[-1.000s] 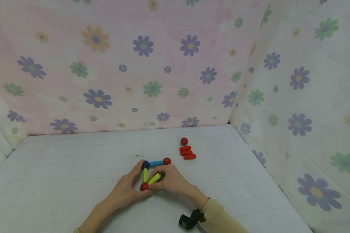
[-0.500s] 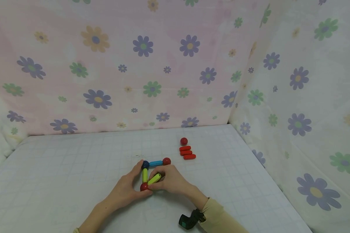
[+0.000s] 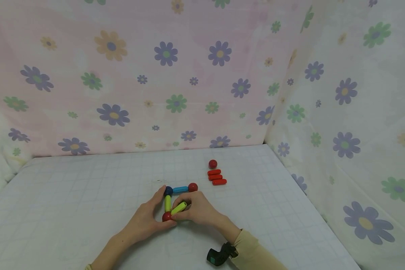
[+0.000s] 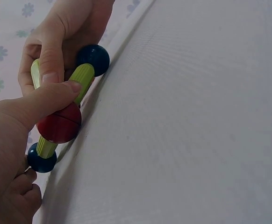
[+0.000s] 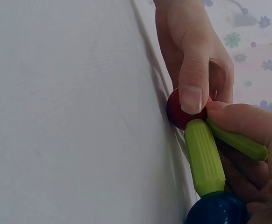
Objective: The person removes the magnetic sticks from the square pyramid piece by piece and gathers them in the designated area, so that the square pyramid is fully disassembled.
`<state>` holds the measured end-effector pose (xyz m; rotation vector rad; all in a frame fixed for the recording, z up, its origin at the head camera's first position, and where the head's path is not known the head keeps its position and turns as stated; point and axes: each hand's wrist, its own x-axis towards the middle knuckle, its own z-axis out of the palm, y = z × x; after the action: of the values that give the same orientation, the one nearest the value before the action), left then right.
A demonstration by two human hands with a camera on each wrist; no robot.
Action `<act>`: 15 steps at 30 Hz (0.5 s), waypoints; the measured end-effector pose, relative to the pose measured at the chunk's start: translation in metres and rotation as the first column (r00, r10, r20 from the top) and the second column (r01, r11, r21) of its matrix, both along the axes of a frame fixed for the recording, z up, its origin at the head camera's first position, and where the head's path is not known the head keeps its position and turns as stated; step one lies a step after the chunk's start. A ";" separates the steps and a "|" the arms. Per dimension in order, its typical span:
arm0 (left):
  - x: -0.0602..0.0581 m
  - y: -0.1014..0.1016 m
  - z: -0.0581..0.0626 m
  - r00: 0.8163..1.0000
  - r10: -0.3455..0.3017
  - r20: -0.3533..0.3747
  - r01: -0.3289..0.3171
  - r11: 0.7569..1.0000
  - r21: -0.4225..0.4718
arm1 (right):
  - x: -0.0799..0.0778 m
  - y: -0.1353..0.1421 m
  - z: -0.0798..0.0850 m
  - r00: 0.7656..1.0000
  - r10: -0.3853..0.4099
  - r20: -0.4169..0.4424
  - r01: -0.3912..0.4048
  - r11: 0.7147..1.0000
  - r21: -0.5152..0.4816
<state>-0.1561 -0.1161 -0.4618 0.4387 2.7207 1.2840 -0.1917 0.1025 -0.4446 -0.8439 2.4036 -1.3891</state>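
Note:
Yellow-green rods and coloured balls are joined into a toy building frame. My left hand [image 3: 145, 219] holds it, thumb on the near red ball [image 3: 167, 216] and index finger at the dark blue ball [image 3: 168, 191]. A yellow-green rod [image 3: 168, 203] links these two balls. My right hand [image 3: 197, 208] pinches another yellow-green rod [image 3: 179, 207] that slants up from the red ball. In the right wrist view a third rod [image 5: 204, 156] runs from the red ball to a second blue ball [image 5: 218, 210], which the right hand hides in the head view.
A blue rod [image 3: 180, 189] leads from the far blue ball to another red ball [image 3: 193, 187]. Farther back right lie a loose red ball [image 3: 213, 164] and several red rods [image 3: 215, 177]. A black wrist device [image 3: 219, 255] sits at the right cuff. Flowered curtains [image 3: 138, 75] bound the white table [image 3: 71, 202].

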 end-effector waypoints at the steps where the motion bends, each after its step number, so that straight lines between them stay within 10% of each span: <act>1: 0.000 0.000 0.000 1.000 0.000 0.000 0.000 1.000 0.000 | 0.000 0.000 0.000 1.000 0.002 -0.001 -0.002 1.000 -0.001; 15: 0.002 -0.001 0.001 1.000 0.003 0.008 -0.003 1.000 0.003 | 0.001 0.003 0.009 0.999 -0.037 0.017 0.038 0.999 -0.025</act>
<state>-0.1543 -0.1168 -0.4606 0.4292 2.7140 1.2880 -0.1910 0.1056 -0.4354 -0.7937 2.4063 -1.4368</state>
